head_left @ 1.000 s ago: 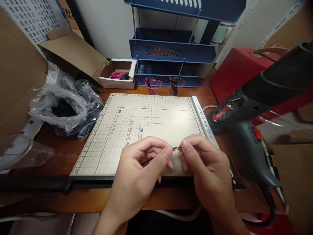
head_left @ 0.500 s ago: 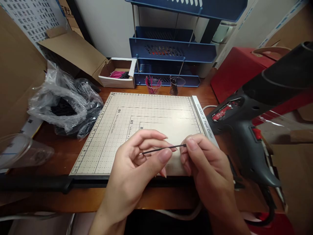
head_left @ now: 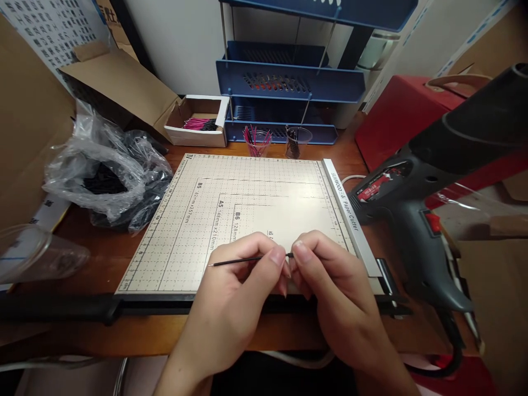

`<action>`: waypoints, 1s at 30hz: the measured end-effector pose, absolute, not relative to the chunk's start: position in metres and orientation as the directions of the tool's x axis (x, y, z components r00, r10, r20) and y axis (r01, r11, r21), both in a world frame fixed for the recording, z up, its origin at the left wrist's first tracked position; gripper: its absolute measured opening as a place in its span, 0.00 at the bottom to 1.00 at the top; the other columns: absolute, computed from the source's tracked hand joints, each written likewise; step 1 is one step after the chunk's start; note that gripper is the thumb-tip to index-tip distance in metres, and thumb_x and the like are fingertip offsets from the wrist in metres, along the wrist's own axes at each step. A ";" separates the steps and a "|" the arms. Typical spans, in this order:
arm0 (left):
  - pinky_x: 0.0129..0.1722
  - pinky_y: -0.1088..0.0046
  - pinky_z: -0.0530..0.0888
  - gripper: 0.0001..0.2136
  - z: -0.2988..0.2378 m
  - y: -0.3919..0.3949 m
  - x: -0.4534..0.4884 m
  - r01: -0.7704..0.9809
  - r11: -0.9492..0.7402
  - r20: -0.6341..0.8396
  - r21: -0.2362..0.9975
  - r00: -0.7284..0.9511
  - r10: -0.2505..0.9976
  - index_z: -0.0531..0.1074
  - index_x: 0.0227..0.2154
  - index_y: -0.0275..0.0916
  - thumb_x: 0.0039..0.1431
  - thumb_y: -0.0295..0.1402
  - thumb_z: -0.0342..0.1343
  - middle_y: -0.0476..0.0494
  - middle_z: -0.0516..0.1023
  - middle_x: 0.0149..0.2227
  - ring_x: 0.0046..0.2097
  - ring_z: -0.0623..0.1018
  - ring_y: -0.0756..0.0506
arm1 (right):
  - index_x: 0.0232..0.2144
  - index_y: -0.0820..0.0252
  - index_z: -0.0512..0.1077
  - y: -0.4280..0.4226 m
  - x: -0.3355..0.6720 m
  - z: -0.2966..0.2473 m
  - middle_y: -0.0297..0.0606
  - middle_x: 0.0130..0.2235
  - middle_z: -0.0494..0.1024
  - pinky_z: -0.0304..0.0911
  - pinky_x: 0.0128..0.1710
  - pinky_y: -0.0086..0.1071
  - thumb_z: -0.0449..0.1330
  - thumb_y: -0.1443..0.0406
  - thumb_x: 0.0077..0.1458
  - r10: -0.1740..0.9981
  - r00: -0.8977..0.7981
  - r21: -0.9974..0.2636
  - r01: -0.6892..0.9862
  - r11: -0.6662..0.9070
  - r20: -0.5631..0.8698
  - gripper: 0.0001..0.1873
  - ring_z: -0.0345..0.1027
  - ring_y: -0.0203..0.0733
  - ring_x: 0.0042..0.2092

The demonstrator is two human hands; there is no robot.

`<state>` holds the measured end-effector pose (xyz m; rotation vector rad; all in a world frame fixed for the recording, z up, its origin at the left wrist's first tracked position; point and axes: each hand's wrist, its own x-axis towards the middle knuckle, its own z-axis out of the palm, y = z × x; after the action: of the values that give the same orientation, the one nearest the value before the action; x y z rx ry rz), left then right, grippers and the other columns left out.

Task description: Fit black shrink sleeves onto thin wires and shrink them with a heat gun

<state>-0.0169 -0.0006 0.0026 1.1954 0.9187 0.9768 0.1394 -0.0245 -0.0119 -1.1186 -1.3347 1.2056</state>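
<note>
A thin black wire (head_left: 237, 260) with a bare silvery tip lies nearly level above the paper cutter (head_left: 177, 231). My left hand (head_left: 243, 291) pinches it between thumb and forefinger, and its free end sticks out to the left. Close beside, my right hand (head_left: 330, 286) is closed in a pinch on the wire's other end. A small dark piece shows between the two sets of fingertips; whether it is a separate sleeve I cannot tell. The remaining fingers of both hands are curled and partly hidden.
Behind the cutter stand clear cups of pink wires (head_left: 256, 144) and dark pieces (head_left: 292, 146), plus a white box (head_left: 196, 137). A plastic bag (head_left: 103, 176) with black pieces lies left. At right is a heat gun (head_left: 416, 203); the cutter's black handle (head_left: 61, 309) lies front left.
My left hand has shut its loosely held fingers into a pinch on the wire. Both hands have come together, and the wire's free end now reaches further left.
</note>
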 end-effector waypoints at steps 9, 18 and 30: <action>0.31 0.82 0.74 0.17 0.004 -0.001 -0.015 -0.093 0.112 -0.076 0.989 0.330 0.941 0.72 0.22 0.39 0.70 0.34 0.58 0.52 0.72 0.23 0.28 0.75 0.53 | 0.30 0.61 0.70 -0.026 0.138 -0.012 0.30 0.27 0.62 0.54 0.29 0.20 0.54 0.57 0.76 0.992 -0.091 -0.996 -0.040 0.083 0.086 0.21 0.56 0.27 0.29; 0.29 0.81 0.73 0.15 0.004 0.000 -0.015 -0.032 0.102 -0.088 0.994 0.313 0.946 0.75 0.24 0.39 0.69 0.34 0.58 0.51 0.71 0.23 0.27 0.73 0.52 | 0.30 0.61 0.69 -0.023 0.138 -0.014 0.29 0.25 0.63 0.53 0.26 0.21 0.56 0.58 0.74 0.991 -0.091 -0.995 -0.044 0.095 0.098 0.20 0.54 0.27 0.27; 0.27 0.83 0.72 0.12 0.002 0.000 -0.014 -0.043 0.099 -0.084 0.994 0.280 0.956 0.76 0.24 0.39 0.65 0.33 0.62 0.52 0.72 0.22 0.25 0.73 0.53 | 0.29 0.62 0.69 -0.023 0.138 -0.012 0.29 0.26 0.63 0.53 0.27 0.20 0.54 0.56 0.76 0.993 -0.096 -0.997 -0.019 0.071 0.073 0.22 0.55 0.26 0.28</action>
<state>-0.0135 0.0000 0.0023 1.2211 1.0039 0.9621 0.1375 -0.0230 -0.0120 -1.0972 -1.3015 1.2331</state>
